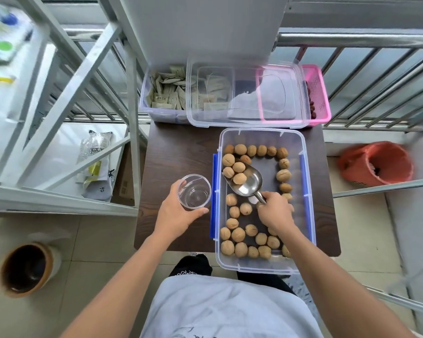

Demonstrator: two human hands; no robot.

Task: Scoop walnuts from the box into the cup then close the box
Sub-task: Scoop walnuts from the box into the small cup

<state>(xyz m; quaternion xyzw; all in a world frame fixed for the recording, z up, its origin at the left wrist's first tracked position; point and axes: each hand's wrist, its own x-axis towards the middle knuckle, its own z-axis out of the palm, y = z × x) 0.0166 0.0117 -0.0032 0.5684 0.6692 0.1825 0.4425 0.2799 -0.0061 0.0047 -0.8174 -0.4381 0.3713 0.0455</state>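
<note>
Shirt [230, 308]: pale grey.
Left hand [178, 215]: holds clear, empty cup [194, 191] beside box.
Right hand [276, 212]: grips steel scoop [247, 181] inside box.
Box [261, 268]: clear, open, blue latches, on counter [176, 152]; tan walnuts [238, 234] line its edges.

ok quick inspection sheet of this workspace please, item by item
surface: small dark wooden table.
job's things: open clear box holds loose walnuts; metal scoop inside it has a few walnuts at its mouth; clear cup empty; a clear lid lies across the rear tubs.
clutter: tub of sachets and pink basket behind the box.
hands: left hand holds the cup beside the box; right hand grips the scoop handle.
cables: nothing seen.
surroundings: metal shelving at left, railing behind, red basket and brown pot on the floor.
</note>
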